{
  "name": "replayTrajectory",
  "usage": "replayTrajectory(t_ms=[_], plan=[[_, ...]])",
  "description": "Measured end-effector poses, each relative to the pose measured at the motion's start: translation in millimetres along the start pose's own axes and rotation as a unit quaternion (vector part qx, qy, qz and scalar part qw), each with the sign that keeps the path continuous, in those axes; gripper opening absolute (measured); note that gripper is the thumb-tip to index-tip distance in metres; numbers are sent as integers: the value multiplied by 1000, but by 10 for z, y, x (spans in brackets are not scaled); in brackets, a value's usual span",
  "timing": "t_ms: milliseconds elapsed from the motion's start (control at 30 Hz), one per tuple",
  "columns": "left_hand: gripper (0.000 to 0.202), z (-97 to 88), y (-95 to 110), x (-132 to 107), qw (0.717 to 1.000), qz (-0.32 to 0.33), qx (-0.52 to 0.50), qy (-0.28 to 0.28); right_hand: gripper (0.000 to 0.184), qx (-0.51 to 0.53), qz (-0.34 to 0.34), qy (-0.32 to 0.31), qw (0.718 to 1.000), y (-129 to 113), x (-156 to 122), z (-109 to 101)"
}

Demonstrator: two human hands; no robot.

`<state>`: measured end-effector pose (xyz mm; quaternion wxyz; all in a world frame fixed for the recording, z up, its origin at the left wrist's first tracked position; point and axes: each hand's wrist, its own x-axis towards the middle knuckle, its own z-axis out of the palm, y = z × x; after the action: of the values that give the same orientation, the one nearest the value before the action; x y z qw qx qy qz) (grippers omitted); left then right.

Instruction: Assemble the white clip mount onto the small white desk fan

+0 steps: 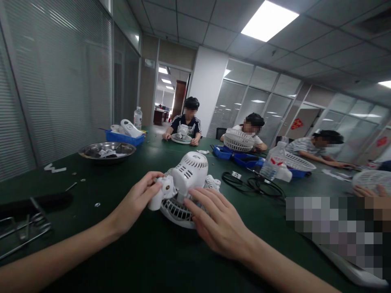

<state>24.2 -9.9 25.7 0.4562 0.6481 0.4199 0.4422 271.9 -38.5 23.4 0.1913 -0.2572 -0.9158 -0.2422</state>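
Observation:
A white electric fan's motor housing [192, 169], with slotted vents, stands above a round white fan grille [177, 215] on the green table. My left hand [139, 199] is closed on a white plastic bracket [166, 187] at the housing's left side; a short white tube hangs below it. My right hand [215, 219] lies against the lower right of the housing, fingers stretched out and touching it, not wrapped round. A coiled white cord [213, 183] shows just behind the housing. The underside of the housing is partly hidden by my right fingers.
A steel dish [106, 152] and a blue tray [125, 138] with white parts sit at the back left. Bent metal rods [27, 228] lie at left. A black cable [244, 185] and a water bottle [273, 160] stand right. Several people work around the table.

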Motion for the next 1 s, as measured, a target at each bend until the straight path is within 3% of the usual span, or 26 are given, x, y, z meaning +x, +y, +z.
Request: replayTrajectory(t_ms=[200,400,567,767,900,1000], plan=[[50,-41,-70,24,997,-72,-22,-8,37,113,138,14,984,91,-8,-37],[32,-19,18,38,994,-78,-39,-70,27,160,162,14,974,113,10,-13],[33,13,74,31,994,-60,13,-92,22,181,157,27,970,130,8,-17],[49,24,33,2,987,-75,9,-143,14,140,117,109,977,117,2,9],[41,25,70,-45,975,-55,17,-213,27,106,54,121,985,66,10,7],[38,77,97,-87,971,-56,18,-232,30,114,39,102,987,6,42,-13]])
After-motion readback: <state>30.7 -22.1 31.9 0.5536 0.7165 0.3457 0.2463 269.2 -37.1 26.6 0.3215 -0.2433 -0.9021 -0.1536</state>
